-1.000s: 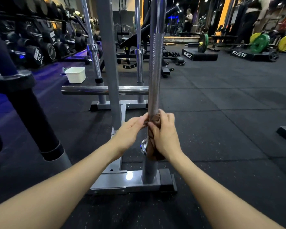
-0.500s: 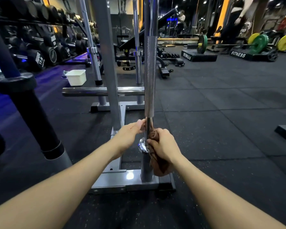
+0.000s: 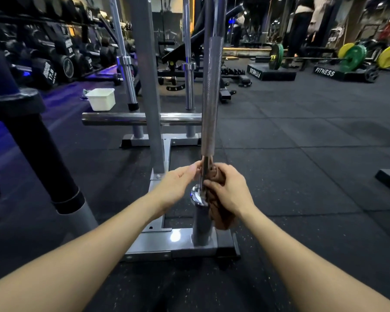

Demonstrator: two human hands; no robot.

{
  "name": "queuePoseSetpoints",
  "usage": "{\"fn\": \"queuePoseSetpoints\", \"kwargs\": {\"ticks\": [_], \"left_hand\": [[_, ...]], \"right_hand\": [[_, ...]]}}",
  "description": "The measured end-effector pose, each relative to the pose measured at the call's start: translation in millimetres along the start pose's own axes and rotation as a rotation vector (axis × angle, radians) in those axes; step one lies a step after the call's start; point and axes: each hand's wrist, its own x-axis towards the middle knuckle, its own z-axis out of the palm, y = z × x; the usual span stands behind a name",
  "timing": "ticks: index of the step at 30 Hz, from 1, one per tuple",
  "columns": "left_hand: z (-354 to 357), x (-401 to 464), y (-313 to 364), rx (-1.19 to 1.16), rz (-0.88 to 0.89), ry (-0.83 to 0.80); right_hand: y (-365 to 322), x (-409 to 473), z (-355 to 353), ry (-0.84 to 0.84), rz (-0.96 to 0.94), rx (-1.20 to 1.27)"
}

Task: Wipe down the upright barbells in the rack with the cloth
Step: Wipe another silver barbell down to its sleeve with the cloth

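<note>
Now | right hand (image 3: 229,190) grips cloth (image 3: 221,212) round barbell (image 3: 211,97) | unwiped shaft runs to 12 o'clock | left hand (image 3: 178,183) fingertips steady bar at 9 o'clock

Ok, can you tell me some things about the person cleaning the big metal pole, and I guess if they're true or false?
1. The right hand holds a brown cloth against the upright barbell. True.
2. The cloth is up at the top of the bar. False: it sits low, near the collar just above the rack base.
3. The left hand touches the bar. True.
4. A white tub stands on the floor behind. True.
5. The tub is red. False: it is white.
</note>
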Motion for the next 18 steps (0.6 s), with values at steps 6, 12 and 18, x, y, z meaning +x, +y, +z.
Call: {"fn": "queuePoseSetpoints", "kwargs": {"ticks": [6,12,18], "left_hand": [[8,5,-31,0.274,-0.044,-0.039],[7,5,-34,0.356,-0.051,-0.038],[13,3,-36,0.391,-0.035,-0.003]], "right_hand": [[26,15,-1,-0.225,-0.018,-0.127],[26,10,-4,-0.291,-0.067,-0.327],[24,-9,-18,-0.402,-0.136,-0.407]]}}
